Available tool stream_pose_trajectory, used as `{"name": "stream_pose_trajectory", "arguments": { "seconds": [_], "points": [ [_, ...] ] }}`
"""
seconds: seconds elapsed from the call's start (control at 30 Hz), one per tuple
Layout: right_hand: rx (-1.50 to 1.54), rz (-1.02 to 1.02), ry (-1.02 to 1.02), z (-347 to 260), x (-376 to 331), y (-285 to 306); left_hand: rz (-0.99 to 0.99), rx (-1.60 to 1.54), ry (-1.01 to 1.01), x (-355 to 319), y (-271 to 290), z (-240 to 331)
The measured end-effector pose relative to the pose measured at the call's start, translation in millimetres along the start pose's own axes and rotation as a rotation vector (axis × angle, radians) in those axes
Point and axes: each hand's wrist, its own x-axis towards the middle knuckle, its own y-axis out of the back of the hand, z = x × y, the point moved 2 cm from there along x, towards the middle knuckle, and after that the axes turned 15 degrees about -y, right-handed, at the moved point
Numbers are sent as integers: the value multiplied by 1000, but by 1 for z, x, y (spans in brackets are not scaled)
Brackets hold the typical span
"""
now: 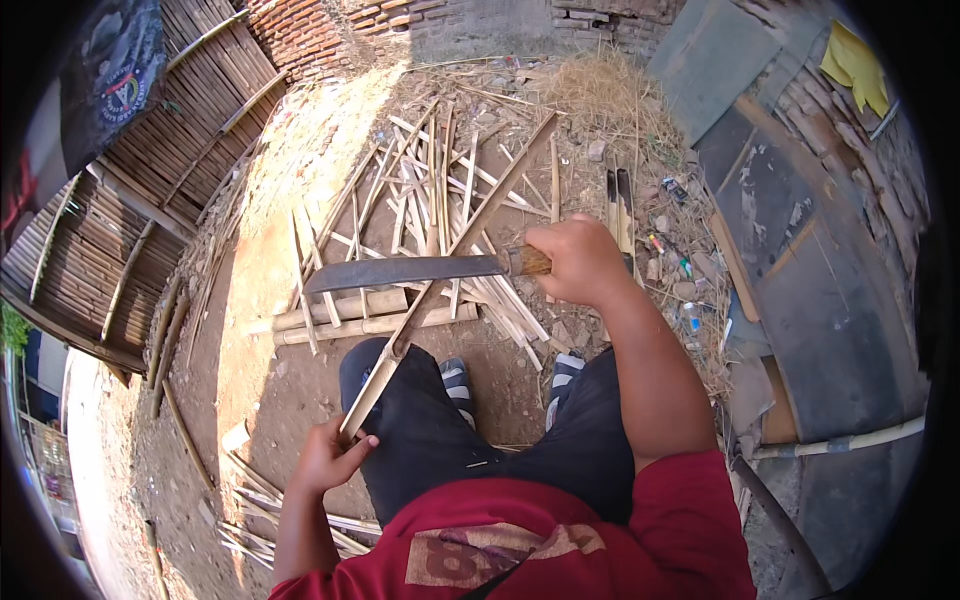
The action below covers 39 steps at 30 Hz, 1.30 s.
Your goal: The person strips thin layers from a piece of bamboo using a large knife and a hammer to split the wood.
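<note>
My right hand (578, 262) is closed round the wooden handle of a machete (410, 270), its broad dark blade pointing left. My left hand (328, 452) grips the near end of a long split bamboo strip (380, 378). From my left hand the strip slants up and away to the right, passing over my thigh and beneath the blade. Its hollow inner side faces up, with a node partway along. Blade and strip cross in the view; whether they touch I cannot tell. Beyond them lies a loose heap of split bamboo sticks (437, 185) on the dirt.
Two thick bamboo poles (375, 323) lie in front of my feet. More split sticks (270, 515) are at the lower left. A woven bamboo panel (150, 190) leans at left, dark sheets (800, 290) stand at right, and a brick wall (320, 40) is at the back.
</note>
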Motion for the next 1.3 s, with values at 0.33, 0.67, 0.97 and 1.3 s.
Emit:
{"name": "stream_pose_trajectory", "arguments": {
  "seconds": [0.33,0.67,0.97,1.3],
  "points": [
    [178,172,94,5,0,-3,-102,-137,51,-2,-5,10],
    [288,286,-298,45,8,5,-119,-260,85,-12,5,9],
    [236,254,-260,53,10,-3,-44,-131,118,-7,8,22],
    [70,260,215,-8,-7,12,389,670,-267,21,-1,36]
  ]
}}
